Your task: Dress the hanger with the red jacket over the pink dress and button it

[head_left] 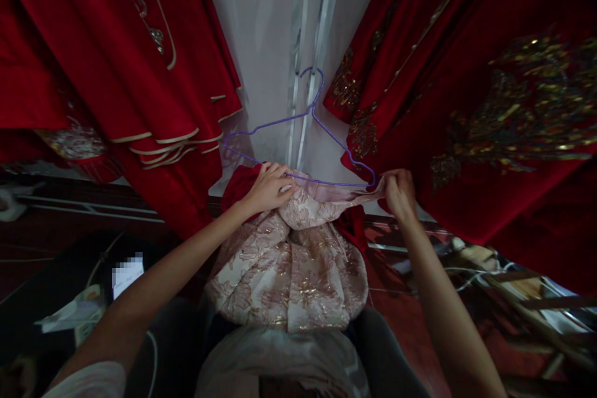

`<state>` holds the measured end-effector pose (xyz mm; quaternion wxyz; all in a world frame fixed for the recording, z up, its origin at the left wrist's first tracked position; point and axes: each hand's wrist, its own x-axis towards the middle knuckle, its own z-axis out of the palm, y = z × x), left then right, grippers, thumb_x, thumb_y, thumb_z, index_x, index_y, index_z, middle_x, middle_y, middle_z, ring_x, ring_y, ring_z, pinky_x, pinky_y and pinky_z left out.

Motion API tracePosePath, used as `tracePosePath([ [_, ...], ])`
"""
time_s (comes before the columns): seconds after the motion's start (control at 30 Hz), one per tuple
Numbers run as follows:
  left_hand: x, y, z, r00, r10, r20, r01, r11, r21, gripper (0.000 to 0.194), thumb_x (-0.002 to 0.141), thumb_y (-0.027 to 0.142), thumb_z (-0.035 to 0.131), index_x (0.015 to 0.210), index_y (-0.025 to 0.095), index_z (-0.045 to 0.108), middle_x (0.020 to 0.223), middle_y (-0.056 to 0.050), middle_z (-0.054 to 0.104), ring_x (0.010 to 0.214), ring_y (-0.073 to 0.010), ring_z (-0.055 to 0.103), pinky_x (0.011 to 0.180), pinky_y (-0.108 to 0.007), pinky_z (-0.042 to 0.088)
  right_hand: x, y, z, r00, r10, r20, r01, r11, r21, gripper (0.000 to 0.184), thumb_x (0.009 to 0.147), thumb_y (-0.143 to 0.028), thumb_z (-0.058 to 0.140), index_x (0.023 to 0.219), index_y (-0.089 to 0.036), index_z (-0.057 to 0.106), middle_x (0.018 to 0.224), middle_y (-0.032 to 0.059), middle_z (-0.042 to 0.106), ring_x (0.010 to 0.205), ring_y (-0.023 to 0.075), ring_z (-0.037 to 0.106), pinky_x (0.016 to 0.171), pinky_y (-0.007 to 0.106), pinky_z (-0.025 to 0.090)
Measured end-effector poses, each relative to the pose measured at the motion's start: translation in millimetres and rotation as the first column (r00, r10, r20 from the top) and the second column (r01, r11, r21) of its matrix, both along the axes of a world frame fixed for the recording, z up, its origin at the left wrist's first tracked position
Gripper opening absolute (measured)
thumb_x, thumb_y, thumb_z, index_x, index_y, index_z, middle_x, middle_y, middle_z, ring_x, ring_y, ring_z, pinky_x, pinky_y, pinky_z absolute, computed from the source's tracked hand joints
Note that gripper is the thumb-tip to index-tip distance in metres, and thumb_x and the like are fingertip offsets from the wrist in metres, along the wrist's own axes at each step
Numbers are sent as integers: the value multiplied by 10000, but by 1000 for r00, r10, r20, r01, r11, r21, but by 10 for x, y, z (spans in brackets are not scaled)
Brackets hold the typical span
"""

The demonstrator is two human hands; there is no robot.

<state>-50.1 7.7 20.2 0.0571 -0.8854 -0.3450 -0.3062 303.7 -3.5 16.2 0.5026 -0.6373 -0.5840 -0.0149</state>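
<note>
A pale pink garment [289,267] with gold floral brocade and a red lining hangs in front of me from a thin purple wire hanger [298,121]. My left hand [268,186] is closed on the fabric and the hanger's lower bar near its left end. At the hanger's right corner my right hand [398,191] is closed in a pinch on the garment's edge and the wire. The hanger's hook points up toward a white curtain [270,18].
Red robes with gold embroidery hang close on the left [116,74] and on the right [489,112]. A dark surface at lower left holds a phone [125,273] and papers. Wooden pieces and clutter lie on the reddish floor at lower right [513,286].
</note>
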Motion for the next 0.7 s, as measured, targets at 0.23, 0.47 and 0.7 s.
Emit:
tracePosePath([
  [0.23,14,9,-39,1000,8,-7,-8,1000,9,246,878,394,512,840,235,696,1006,-48,596,977,-215,474,915,-431,286,112,-4,-51,987,57,-150,-48,997,59,229,852,-388,458,889,-188,562,873,49,565,820,194,521,813,365,422],
  [0.47,15,-13,-13,1000,4,-3,-4,1000,19,256,887,394,497,836,235,690,1010,-44,598,979,-212,475,915,-427,289,51,56,-11,987,13,-158,-1,997,74,169,811,-345,471,834,-197,548,826,48,566,807,202,524,818,372,423],
  [0.7,-25,-18,7,1000,16,-11,-16,1000,15,235,884,380,508,857,239,694,1006,-37,597,978,-209,474,917,-420,291,121,119,-111,982,-140,-125,144,989,28,93,760,-287,464,789,-207,504,831,75,546,803,228,513,818,418,422],
])
